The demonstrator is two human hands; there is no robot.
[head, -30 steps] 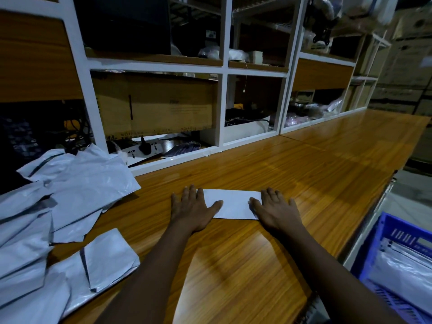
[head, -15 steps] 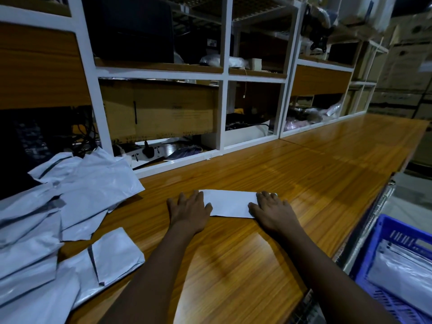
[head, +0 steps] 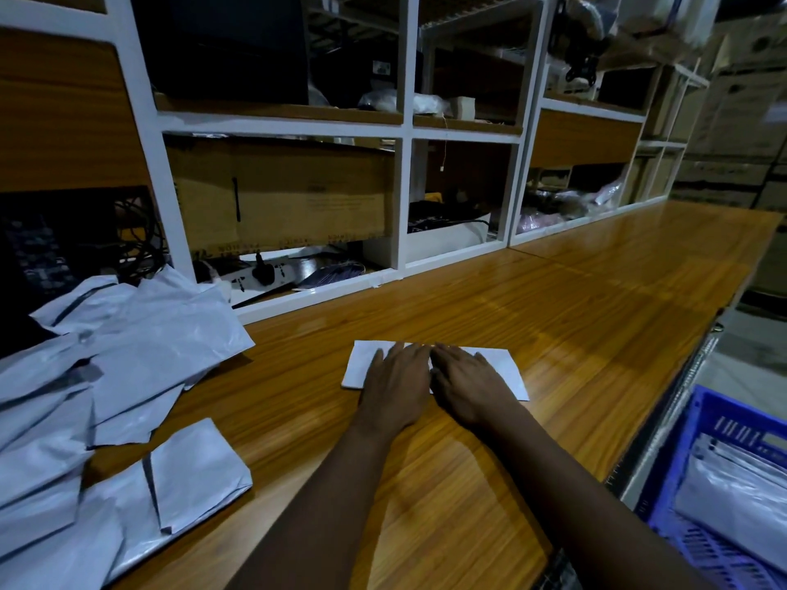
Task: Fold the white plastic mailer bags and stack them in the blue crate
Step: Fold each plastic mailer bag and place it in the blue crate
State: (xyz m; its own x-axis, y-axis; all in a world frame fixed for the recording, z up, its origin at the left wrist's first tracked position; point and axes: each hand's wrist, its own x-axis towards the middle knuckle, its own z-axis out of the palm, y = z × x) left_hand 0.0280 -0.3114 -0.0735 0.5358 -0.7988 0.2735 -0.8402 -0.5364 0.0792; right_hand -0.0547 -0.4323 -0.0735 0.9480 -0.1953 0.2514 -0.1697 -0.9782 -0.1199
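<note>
A folded white mailer bag [head: 502, 368] lies flat on the wooden bench [head: 596, 334] in the middle of the view. My left hand [head: 398, 387] and my right hand [head: 466, 387] press on it side by side with straight fingers, covering its centre. A heap of unfolded white mailer bags [head: 127, 355] lies at the left, with one folded bag [head: 196, 474] in front of it. The blue crate [head: 681, 474] stands low at the right past the bench edge, with folded bags [head: 736, 496] inside.
White shelving [head: 404, 198] with cardboard, cables and a power strip [head: 259, 276] runs along the back of the bench. Cardboard boxes [head: 741, 121] are stacked at the far right. The bench stretches away to the right.
Both hands have slid inward from the ends of the folded bag and now meet over its middle. The bag's left and right ends are uncovered.
</note>
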